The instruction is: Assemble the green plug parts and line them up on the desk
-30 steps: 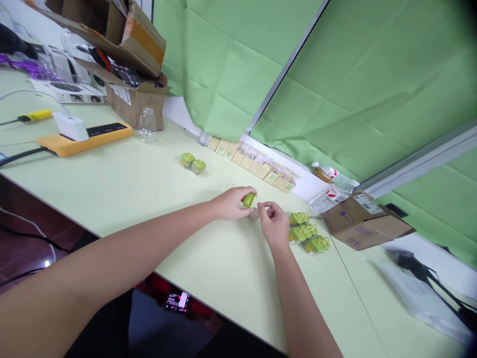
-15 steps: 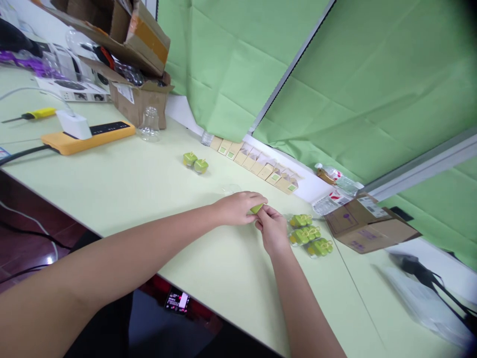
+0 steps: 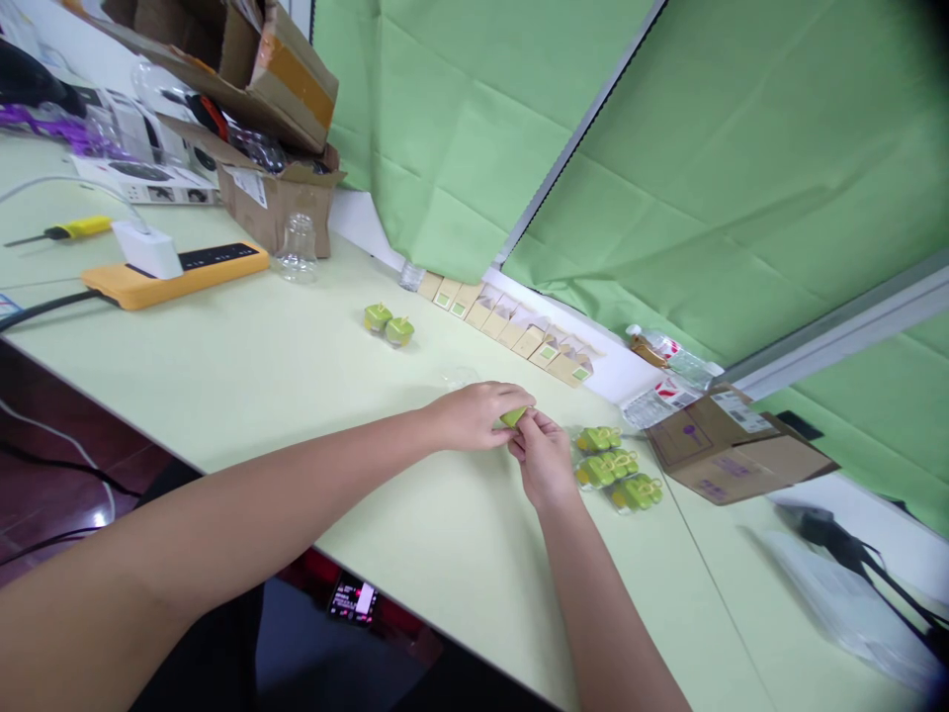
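Over the middle of the table, my left hand (image 3: 478,413) closes around a small green-topped container (image 3: 512,416). The fingertips of my right hand (image 3: 545,452) pinch the same container from the right. Fingers hide most of it. Just beyond my left hand lies a faint clear plastic piece (image 3: 461,376). To the right of my right hand sits a cluster of similar green-topped clear containers (image 3: 606,467) with yellowish loops on top. Two more green-topped containers (image 3: 398,331) stand side by side farther back, to the left.
A row of small tan boxes (image 3: 498,321) lines the wall. At left are an orange power strip (image 3: 189,275), a clear bottle (image 3: 298,249), a yellow-handled screwdriver (image 3: 78,226) and cardboard boxes (image 3: 274,203). Another cardboard box (image 3: 731,445) and clear packaging (image 3: 830,593) lie at right.
Both hands stay almost in place around the small container. It has tilted or shifted very slightly between the fingers; nothing else has moved.
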A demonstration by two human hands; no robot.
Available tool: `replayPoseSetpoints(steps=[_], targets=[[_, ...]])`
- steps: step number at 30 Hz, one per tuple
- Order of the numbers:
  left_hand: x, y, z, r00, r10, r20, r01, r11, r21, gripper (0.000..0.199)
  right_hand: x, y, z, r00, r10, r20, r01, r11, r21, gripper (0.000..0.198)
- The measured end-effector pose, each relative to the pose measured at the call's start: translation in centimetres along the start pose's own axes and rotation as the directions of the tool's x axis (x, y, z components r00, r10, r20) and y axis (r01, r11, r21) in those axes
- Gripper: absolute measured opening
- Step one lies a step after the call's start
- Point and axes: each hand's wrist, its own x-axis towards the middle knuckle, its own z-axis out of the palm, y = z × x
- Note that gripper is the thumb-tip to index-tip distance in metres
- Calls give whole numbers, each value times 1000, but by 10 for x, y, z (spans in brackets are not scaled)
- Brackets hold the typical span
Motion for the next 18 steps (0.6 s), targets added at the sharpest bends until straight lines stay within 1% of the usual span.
replayPoseSetpoints(steps=[6,9,12,15,18], targets=[[0,2,-1,1000,-21,-2,21,1000,0,41,1,-1,1,999,-19,-43,18,1000,-18,20],[0,2,-2,999,-33,8,33,999,-9,42,0,-3,1,998,-48,-34,45,995,-85,16],[-1,2,-1,998,-62,-7,62,998,1,45,-2,-4,1,996,-79,-31,74,988,-137,16],[-1,1,0,998,-57,-18,57,998,6,47,-2,-5,1,998,-42,-40,38,995,-88,18],[-1,2,1,999,-31,-33,31,1000,4,48,-2,-6,0,1000,15,0,-15,1000,13,21]])
